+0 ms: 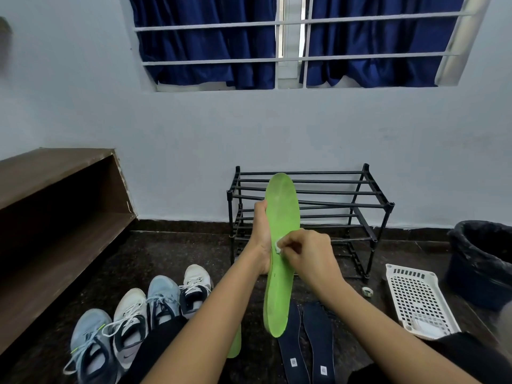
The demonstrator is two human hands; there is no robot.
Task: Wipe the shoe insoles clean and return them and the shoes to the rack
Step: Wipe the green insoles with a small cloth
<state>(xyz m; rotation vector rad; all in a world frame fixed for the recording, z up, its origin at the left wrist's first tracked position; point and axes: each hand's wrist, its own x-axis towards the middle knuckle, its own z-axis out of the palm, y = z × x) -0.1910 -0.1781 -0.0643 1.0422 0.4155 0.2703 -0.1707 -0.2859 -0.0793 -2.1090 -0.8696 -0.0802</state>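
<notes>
Head view.

Left hand (259, 239): the forearm extends forward from lower centre, with the wrist straight. The hand grips the left edge of the green insole (281, 206) near its middle. The thumb points up along that edge; the fingers lie behind the insole and cannot be seen.

Green insole: held off the floor, long axis nearly upright, broad face toward the camera. Its upper end overlaps the black shoe rack (346, 195) behind it.

Right hand (303, 253): the forearm enters from lower right, with the wrist bent inward. Curled fingers pinch a small white wipe (278, 246) and press it against the insole face, just beside the left hand.

Floor, centre: a second green insole (234, 346) lies partly hidden under the left forearm. Two dark blue insoles (289, 345) lie side by side below the held insole.

Floor, left: four shoes (130, 325) stand in a diagonal row, alternating light blue and white.

Floor, right: a white perforated basket (415, 297) lies near a dark bin (482, 261).
</notes>
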